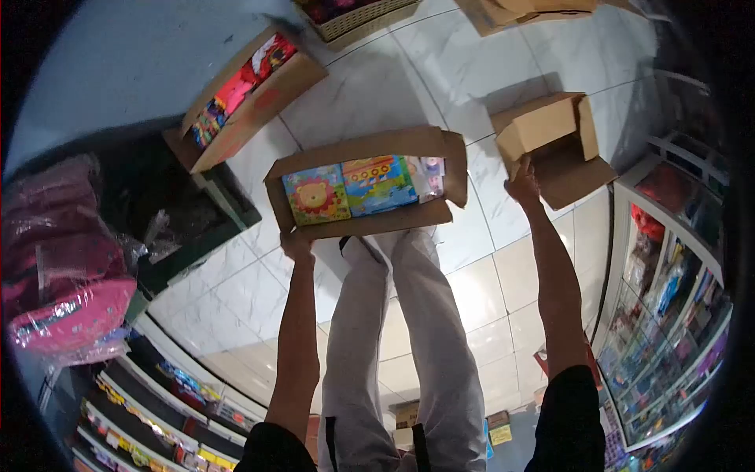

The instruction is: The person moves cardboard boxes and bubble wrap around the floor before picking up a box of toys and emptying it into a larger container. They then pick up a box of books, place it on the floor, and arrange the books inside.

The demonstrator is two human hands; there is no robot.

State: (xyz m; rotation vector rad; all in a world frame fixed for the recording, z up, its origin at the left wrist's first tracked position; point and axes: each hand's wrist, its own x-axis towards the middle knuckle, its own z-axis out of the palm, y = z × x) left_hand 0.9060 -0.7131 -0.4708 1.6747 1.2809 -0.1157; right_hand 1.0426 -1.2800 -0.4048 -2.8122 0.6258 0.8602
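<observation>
An open cardboard box [366, 228] stands on the floor in front of my feet. In it lie a lion picture item [316, 197], a blue illustrated item [379, 185] and a clear-wrapped item [429, 175]. My left hand [296, 246] grips the near left corner of this box, its fingers partly hidden behind the edge. To the right, my right hand [523, 186] holds the left edge of a smaller open cardboard box [550, 126], whose visible inside is bare.
A long carton [259, 110] of colourful packets stands at the upper left, near a woven basket [362, 23]. Pink plastic-wrapped bags [75, 307] are at the left. A glass display case [668, 307] borders the right side; stocked shelves [149, 401] stand lower left.
</observation>
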